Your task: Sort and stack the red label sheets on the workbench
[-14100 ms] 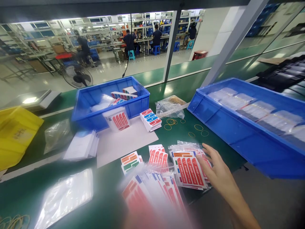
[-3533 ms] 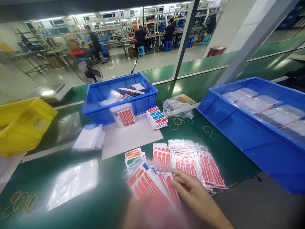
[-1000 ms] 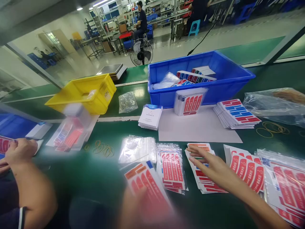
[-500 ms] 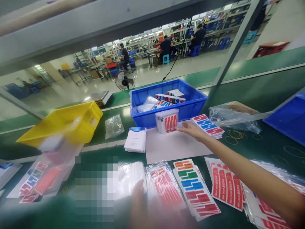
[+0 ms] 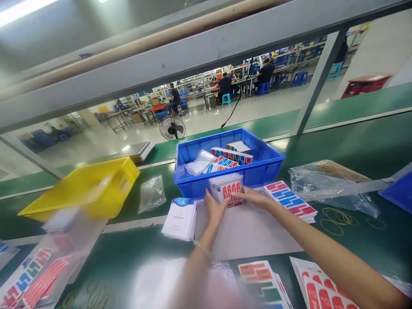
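A stack of bagged sticker sheets [image 5: 232, 191], with red printing on its front, stands upright against the near wall of the blue bin [image 5: 193, 182]. Round its left side my left hand [image 5: 215, 208] is closed, the thumb toward the front. From the right my right hand [image 5: 254, 197] grips the same stack, its fingertips on the edge and front. Close to my right wrist lies a pile of blue and red sticker sheets [image 5: 289, 201]. To the left of my left hand sits a stack of white cards [image 5: 180, 219] with a blue top edge.
A yellow bin [image 5: 111, 189] and a clear plastic bag [image 5: 152, 195] are on the left. Rubber bands [image 5: 337, 219] and a large bag [image 5: 334, 180] lie at right. More sticker sheets [image 5: 267, 281] are near the front. A fan [image 5: 173, 128] stands beyond the bench.
My left hand has moved from the blurred front area up to the stack's left side. My right hand has closed in on its right side. The camera view has tilted up.
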`<act>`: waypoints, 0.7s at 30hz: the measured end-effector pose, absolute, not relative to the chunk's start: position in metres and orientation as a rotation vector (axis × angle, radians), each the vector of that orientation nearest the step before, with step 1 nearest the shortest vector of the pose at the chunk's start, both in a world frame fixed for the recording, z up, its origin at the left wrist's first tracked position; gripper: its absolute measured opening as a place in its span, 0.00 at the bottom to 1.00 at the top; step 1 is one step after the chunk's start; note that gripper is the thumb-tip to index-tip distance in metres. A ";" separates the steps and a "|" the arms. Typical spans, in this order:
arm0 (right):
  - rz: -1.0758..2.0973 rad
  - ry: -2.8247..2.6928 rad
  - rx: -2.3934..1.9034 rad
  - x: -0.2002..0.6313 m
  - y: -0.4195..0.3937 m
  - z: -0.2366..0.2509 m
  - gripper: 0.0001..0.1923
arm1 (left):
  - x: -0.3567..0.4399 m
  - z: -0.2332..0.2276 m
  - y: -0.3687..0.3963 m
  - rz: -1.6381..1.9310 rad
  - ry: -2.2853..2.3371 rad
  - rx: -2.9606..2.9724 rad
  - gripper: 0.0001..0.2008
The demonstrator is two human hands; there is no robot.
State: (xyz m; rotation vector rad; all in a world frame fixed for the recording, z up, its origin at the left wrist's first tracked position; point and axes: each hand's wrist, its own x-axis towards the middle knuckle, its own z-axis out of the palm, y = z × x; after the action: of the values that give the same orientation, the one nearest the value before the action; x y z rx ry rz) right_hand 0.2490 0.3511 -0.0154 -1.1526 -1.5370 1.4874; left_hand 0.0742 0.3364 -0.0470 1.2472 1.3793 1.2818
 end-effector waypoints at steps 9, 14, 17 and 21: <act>1.292 -1.577 -1.293 0.213 0.310 0.029 0.21 | 0.066 -0.035 0.299 1.269 0.933 1.016 0.37; 1.162 -1.720 -1.280 0.205 0.224 0.088 0.17 | 0.039 -0.007 0.222 1.224 0.813 0.709 0.28; 1.057 -1.981 -1.331 0.193 0.169 0.103 0.16 | 0.019 -0.005 0.168 1.205 0.876 0.464 0.25; 1.080 -2.034 -1.369 0.174 0.117 0.090 0.13 | -0.004 -0.017 0.105 1.179 0.994 0.350 0.18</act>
State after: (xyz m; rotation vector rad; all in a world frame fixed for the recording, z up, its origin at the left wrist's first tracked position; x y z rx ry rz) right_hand 0.1739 0.1165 0.0904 -1.3692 -2.0338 1.0801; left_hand -0.0042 0.1045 -0.0165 0.3502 0.9940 1.1790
